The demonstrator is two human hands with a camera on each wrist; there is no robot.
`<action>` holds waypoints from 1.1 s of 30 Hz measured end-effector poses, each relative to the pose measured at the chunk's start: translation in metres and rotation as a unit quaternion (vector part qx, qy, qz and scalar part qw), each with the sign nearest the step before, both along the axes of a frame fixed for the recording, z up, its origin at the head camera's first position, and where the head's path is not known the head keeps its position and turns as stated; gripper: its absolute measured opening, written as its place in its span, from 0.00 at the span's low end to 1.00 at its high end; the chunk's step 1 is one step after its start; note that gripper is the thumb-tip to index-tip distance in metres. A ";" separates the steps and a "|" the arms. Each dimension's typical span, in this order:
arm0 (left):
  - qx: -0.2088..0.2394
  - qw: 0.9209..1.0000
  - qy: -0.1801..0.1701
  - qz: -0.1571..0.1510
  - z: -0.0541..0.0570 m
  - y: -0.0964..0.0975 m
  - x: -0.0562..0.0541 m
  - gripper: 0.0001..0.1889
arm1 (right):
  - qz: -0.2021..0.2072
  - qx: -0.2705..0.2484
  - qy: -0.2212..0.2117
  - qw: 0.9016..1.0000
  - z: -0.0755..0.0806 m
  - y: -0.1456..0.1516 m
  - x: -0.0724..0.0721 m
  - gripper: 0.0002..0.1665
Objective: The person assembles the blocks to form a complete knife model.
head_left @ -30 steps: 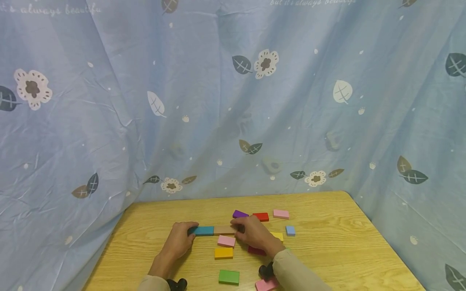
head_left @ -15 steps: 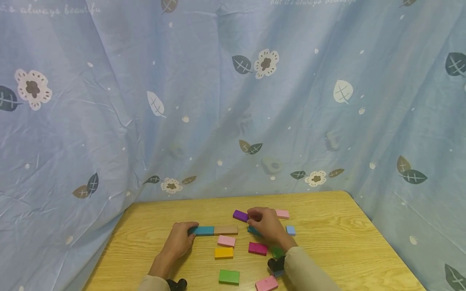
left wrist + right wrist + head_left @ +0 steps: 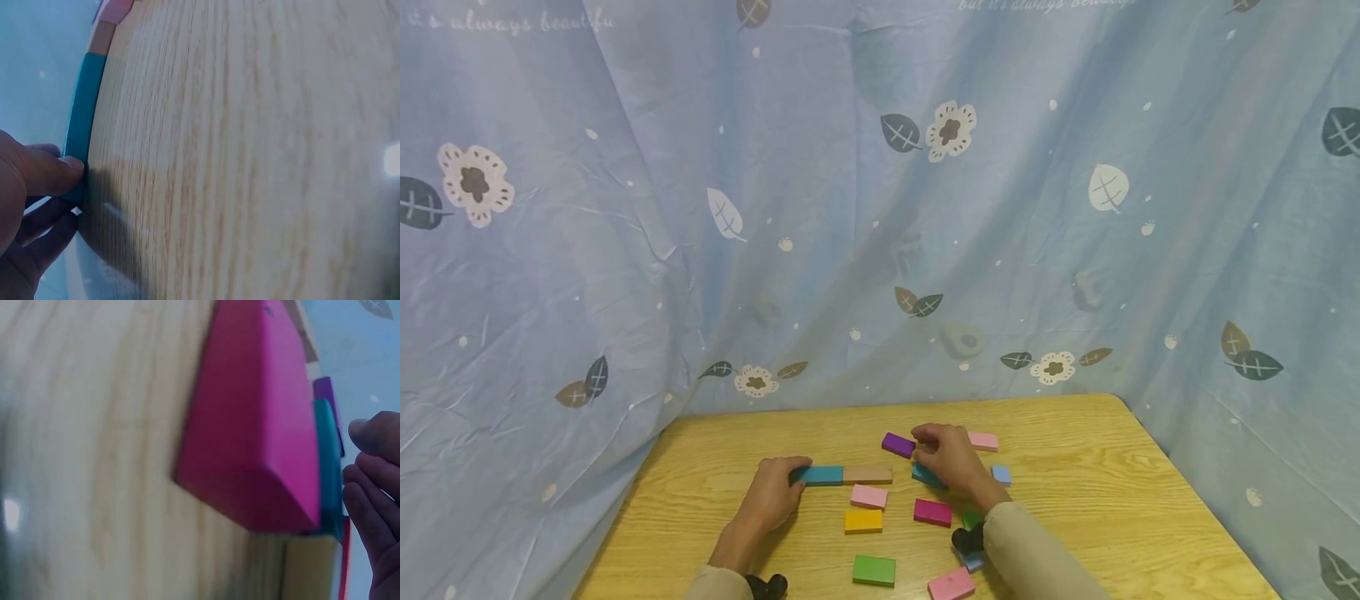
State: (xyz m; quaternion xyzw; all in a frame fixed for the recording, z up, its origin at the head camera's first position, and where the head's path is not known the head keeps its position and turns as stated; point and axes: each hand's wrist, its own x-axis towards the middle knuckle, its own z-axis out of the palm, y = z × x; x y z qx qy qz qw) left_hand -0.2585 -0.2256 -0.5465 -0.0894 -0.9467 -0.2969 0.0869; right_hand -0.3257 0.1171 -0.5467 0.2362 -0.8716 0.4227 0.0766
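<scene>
My left hand [image 3: 769, 493] pinches the left end of a teal wooden block [image 3: 820, 476] lying on the table. End to end with that block, on its right, lies a tan block [image 3: 867, 475]. My right hand [image 3: 953, 457] hovers over the back right group, thumb and fingers apart and nothing between them. By its fingertips are a purple block [image 3: 898, 445] and a second teal block [image 3: 927, 475], partly covered by the hand. The right wrist view shows a red block [image 3: 345, 556] and a yellow block [image 3: 309, 569] near the fingers; the hand hides both in the head view.
Loose blocks lie nearer: pink [image 3: 868, 497], orange-yellow [image 3: 863, 522], magenta [image 3: 932, 512], green [image 3: 874, 571] and another pink [image 3: 951, 584]. At the right are a small light blue block [image 3: 1002, 475] and a pale pink one [image 3: 984, 442]. A patterned curtain [image 3: 850, 208] stands behind the table.
My right hand has let go of the tan block's right end and moved right and slightly back, over the red and teal blocks. My left hand has stayed on its teal block.
</scene>
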 end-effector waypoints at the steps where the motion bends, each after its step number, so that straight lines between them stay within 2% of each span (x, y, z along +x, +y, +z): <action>1: 0.001 1.000 -0.001 0.000 0.000 0.000 0.000 0.19 | 0.004 0.001 0.000 1.000 -0.001 -0.002 0.000 0.20; 7: 0.003 1.000 0.000 -0.002 0.000 0.000 -0.001 0.19 | -0.020 0.007 -0.002 1.000 -0.009 -0.010 -0.005 0.22; 15: 0.008 1.000 -0.002 -0.006 -0.003 0.000 -0.001 0.19 | -0.021 0.009 0.003 1.000 -0.015 -0.012 -0.008 0.21; 27: 0.008 1.000 0.010 -0.008 0.000 0.000 0.000 0.19 | 0.021 0.037 0.013 0.999 -0.008 0.010 0.002 0.20; 33: 0.003 1.000 0.012 -0.006 0.000 -0.001 0.000 0.18 | 0.047 0.055 -0.005 0.997 -0.005 0.022 0.010 0.20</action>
